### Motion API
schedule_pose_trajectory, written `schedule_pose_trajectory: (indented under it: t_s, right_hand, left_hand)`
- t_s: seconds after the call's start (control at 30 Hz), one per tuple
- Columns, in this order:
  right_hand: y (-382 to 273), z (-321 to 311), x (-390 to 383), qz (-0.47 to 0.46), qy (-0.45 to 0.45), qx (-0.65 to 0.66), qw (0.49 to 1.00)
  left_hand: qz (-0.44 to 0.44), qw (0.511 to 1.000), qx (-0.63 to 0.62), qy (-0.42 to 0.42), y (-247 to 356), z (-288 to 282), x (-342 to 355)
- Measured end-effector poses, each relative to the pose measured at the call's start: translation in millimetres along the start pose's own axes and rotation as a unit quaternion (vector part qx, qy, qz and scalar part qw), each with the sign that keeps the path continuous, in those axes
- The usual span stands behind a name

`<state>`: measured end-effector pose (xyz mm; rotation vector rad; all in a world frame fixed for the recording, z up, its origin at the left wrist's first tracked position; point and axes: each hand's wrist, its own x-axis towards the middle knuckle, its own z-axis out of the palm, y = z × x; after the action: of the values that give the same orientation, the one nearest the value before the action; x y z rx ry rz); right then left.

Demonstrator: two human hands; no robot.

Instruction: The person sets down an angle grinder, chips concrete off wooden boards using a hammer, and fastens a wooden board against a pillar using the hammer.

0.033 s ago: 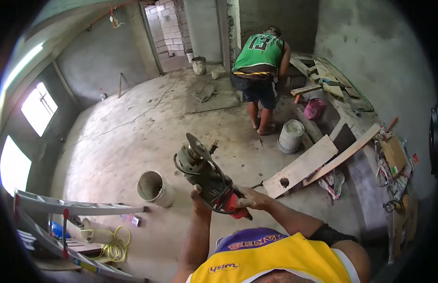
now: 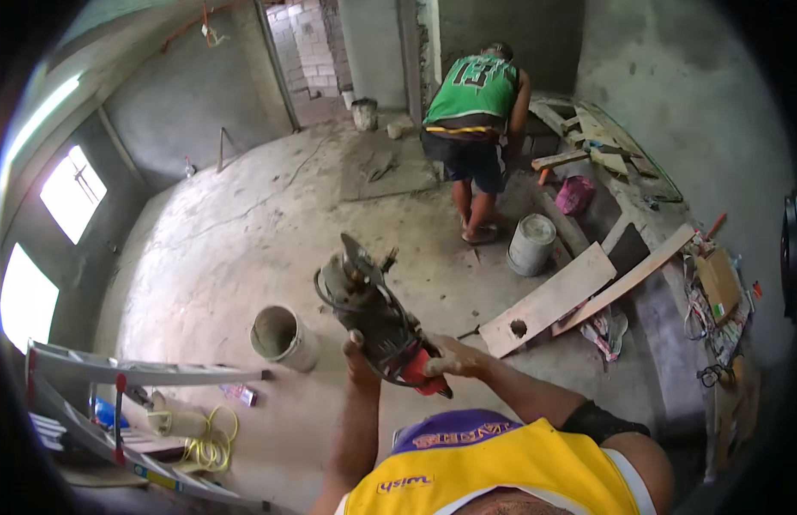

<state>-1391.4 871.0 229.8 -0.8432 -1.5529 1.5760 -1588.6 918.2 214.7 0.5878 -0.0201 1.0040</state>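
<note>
Red-handled angle grinder [image 2: 373, 319] is up in front of me, above the concrete floor [image 2: 227, 257]: my left hand [image 2: 360, 356] grips its body, my right hand [image 2: 450, 365] clenches the handle, a bucket [image 2: 281, 336] below-left.

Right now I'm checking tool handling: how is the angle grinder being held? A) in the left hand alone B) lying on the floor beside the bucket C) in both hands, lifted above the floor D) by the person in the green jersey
C: the angle grinder is lifted off the floor, with the left hand under its body and the right hand on its red rear end.
</note>
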Motion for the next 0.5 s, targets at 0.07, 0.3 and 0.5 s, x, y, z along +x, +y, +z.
schedule_pose_trajectory:
  t_s: [0.07,0.3,0.5]
  right_hand:
    - [-12.6,9.9,4.8,0.059,-0.034,-0.012,0.998]
    - [-31.1,-9.6,-15.0,-0.038,0.134,-0.097,0.985]
    - [-53.1,-51.4,-44.1,-0.043,0.137,-0.245,0.959]
  left_hand:
    - [0.025,0.997,0.063,0.036,14.3,30.5,2.4]
    - [0.014,0.948,0.319,0.0,31.0,34.7,54.9]
    - [0.013,0.987,0.161,0.026,-28.9,33.0,75.0]
